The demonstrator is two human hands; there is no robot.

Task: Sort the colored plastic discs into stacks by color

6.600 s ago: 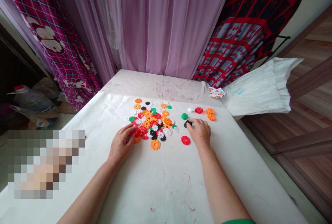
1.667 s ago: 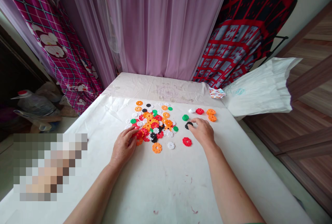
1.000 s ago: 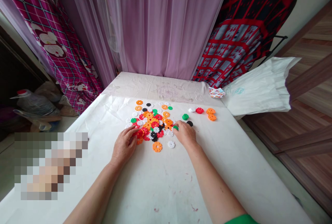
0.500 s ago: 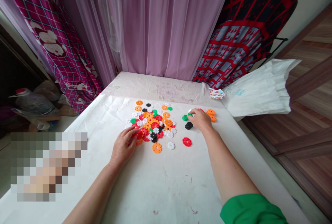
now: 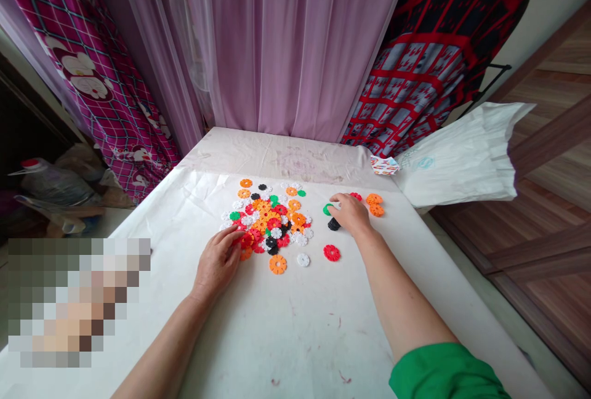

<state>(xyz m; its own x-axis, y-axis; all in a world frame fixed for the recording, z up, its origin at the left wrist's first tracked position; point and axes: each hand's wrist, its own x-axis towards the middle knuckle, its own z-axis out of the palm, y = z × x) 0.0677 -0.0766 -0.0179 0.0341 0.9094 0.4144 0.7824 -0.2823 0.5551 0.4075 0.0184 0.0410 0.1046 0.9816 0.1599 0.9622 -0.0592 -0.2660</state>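
Observation:
A pile of flower-shaped plastic discs (image 5: 270, 217) in orange, red, white, black and green lies on the white-covered table (image 5: 295, 325). My left hand (image 5: 217, 260) lies flat and open at the pile's near-left edge, fingertips touching red and orange discs. My right hand (image 5: 351, 213) is to the right of the pile, fingers pinched on a green disc (image 5: 327, 209). Just below those fingers sits a black disc stack (image 5: 333, 224). Sorted red (image 5: 355, 196) and orange discs (image 5: 373, 204) lie just behind and right of the hand.
Loose red (image 5: 331, 252), white (image 5: 303, 259) and orange (image 5: 277, 264) discs lie nearer me. A white bag (image 5: 462, 159) hangs over the table's right edge. Purple curtains (image 5: 286, 48) and patterned blankets (image 5: 429, 60) stand behind. A blurred patch covers the near left.
My right hand went into the pile, took a green disc and carried it right to the green spot. My left hand stayed at the pile's edge.

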